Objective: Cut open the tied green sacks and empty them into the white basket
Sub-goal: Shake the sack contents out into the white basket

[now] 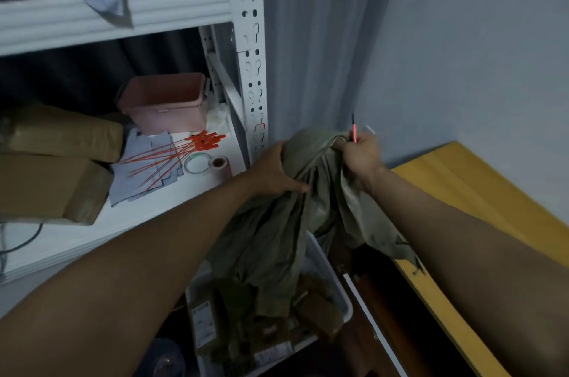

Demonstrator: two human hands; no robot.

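- Far left of frame: brown cardboard boxes [52, 173] stacked on the white shelf [129, 216].
- Left of centre on that shelf: pink tub [166, 102], bundle of orange zip ties [181, 155] lying across pale cloth [138, 173], tape roll [197, 162] just beside.
- Centre: left hand [274, 173] closed around the gathered upper part of the green sack [277, 232], fingers pressed into the folds.
- Below centre: sack hanging limp, lower end drooping into the white basket [345, 296]; brown parcels [317, 312] piled inside the basket.
- Right of centre: right hand [360, 158] clenched on the sack's top corner, also gripping a slim pink-handled tool [354, 131] pointing upward; kind of blade too small to tell.
- Right edge: yellow wooden surface [480, 192] against the grey wall, one flap of sack draped over its near edge.
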